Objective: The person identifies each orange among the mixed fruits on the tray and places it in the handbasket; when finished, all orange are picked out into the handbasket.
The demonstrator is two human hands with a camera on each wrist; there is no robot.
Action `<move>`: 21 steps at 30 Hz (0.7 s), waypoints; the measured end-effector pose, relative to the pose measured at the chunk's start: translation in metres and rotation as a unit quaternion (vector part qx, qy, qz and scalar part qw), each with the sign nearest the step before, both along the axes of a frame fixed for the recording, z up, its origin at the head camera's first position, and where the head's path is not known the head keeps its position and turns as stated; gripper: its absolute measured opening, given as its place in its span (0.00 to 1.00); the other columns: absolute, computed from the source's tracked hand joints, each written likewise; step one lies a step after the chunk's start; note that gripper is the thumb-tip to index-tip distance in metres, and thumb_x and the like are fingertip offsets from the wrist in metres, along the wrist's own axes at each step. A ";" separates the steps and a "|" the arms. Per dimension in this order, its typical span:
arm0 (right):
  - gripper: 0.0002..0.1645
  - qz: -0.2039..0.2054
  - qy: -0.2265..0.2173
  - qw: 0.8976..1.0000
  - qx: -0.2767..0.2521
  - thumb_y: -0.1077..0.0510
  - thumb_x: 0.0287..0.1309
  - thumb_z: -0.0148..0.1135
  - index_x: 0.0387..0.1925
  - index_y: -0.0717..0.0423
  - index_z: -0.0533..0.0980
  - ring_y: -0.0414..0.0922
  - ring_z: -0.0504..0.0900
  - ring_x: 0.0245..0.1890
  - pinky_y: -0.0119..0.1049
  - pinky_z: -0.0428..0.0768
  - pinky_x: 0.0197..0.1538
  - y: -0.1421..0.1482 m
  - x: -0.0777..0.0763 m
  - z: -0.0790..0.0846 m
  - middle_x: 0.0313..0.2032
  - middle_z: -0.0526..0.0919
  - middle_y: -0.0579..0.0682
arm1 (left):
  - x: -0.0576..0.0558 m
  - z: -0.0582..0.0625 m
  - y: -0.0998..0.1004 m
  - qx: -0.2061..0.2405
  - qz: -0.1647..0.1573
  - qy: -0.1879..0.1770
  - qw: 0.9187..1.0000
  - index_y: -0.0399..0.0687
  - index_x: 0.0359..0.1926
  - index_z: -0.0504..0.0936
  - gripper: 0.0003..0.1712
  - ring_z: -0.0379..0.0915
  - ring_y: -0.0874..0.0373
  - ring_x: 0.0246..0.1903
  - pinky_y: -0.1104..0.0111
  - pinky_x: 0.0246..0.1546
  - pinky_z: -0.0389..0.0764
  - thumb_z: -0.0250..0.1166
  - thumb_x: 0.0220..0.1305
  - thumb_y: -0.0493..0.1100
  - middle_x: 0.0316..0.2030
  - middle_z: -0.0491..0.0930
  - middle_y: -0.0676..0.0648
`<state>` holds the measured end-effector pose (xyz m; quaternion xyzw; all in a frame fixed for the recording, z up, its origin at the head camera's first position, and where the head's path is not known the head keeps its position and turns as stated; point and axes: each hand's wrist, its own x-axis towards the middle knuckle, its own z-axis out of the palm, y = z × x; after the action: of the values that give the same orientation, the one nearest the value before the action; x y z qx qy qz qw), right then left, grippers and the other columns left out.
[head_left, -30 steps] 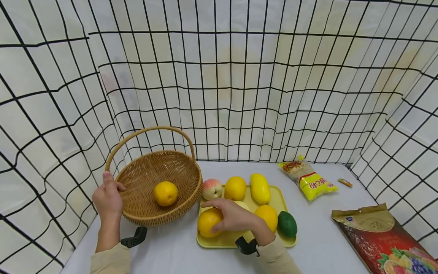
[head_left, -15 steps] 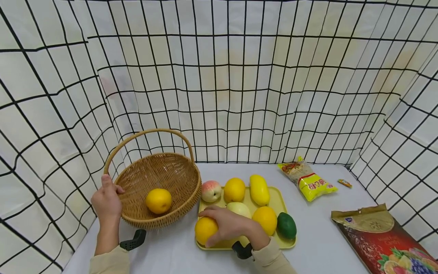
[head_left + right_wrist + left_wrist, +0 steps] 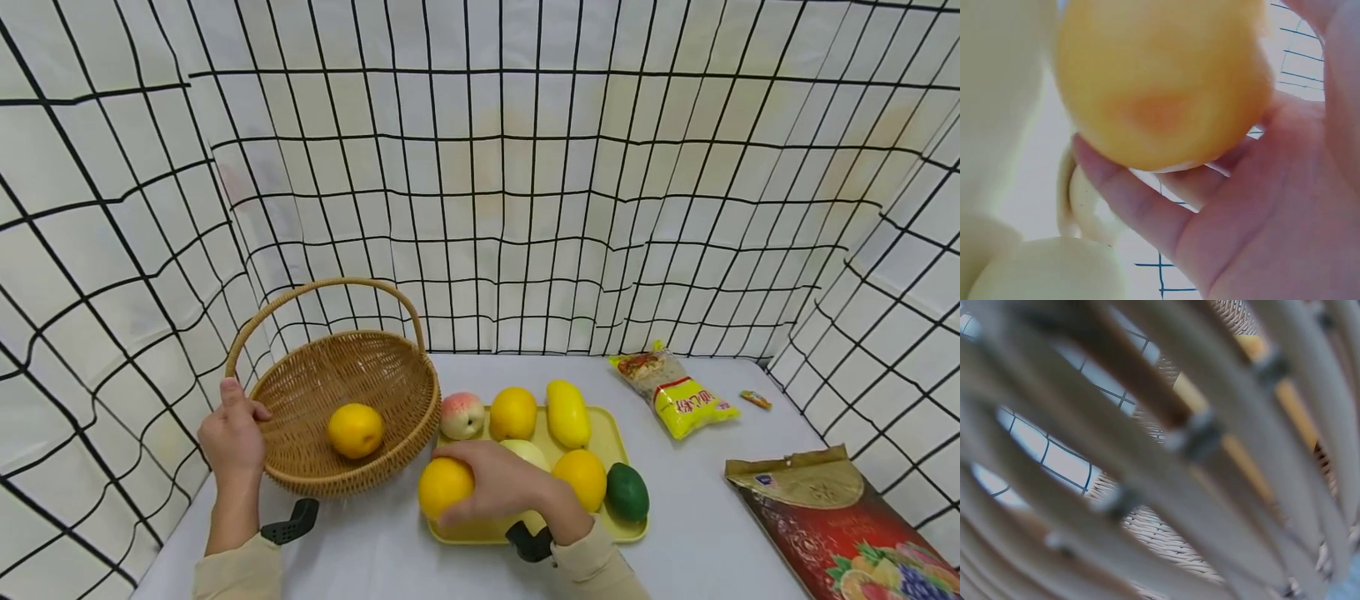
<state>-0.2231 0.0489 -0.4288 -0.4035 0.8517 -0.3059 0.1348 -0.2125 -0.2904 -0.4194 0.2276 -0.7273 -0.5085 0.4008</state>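
My left hand (image 3: 234,433) grips the wicker basket (image 3: 300,392) where the handle meets the rim, and the basket tilts towards me. An orange (image 3: 356,431) lies inside. Blurred basket slats (image 3: 1179,456) fill most of the left wrist view, hiding that hand. With curled fingers and thumb, my right hand (image 3: 502,483) holds another orange (image 3: 444,490) over the left edge of the yellow tray (image 3: 487,533). The right wrist view shows this orange (image 3: 1160,81) close up against the fingers. A pale round fruit (image 3: 527,452) is partly hidden behind the right hand.
On the tray are a peach (image 3: 462,415), an orange (image 3: 513,412), a yellow oblong fruit (image 3: 567,413), another orange (image 3: 581,479) and a dark green fruit (image 3: 627,492). Rightward lie a yellow snack bag (image 3: 678,396), a small packet (image 3: 755,399) and a red bag (image 3: 840,517). Black-gridded white walls surround the table.
The right hand has closed around the orange and shifted it left, to the tray's edge. Inside the basket the orange rolled left, then partly back right. The left hand keeps its hold.
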 end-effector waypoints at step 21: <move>0.44 -0.258 -0.079 0.936 -0.225 0.39 0.54 0.70 0.70 0.40 0.63 0.48 0.76 0.50 0.47 0.77 0.52 0.000 0.000 0.020 0.59 0.74 0.50 | 0.001 0.000 -0.002 0.010 -0.003 -0.017 1.000 0.29 0.17 0.75 0.44 0.63 0.64 0.22 0.66 0.34 0.59 0.42 0.74 0.64 0.11 0.70 0.56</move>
<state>-0.2227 0.0486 -0.4089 -0.1644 0.8221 -0.5445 0.0239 -0.2111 -0.2923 -0.4191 0.2382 -0.7297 -0.5127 0.3846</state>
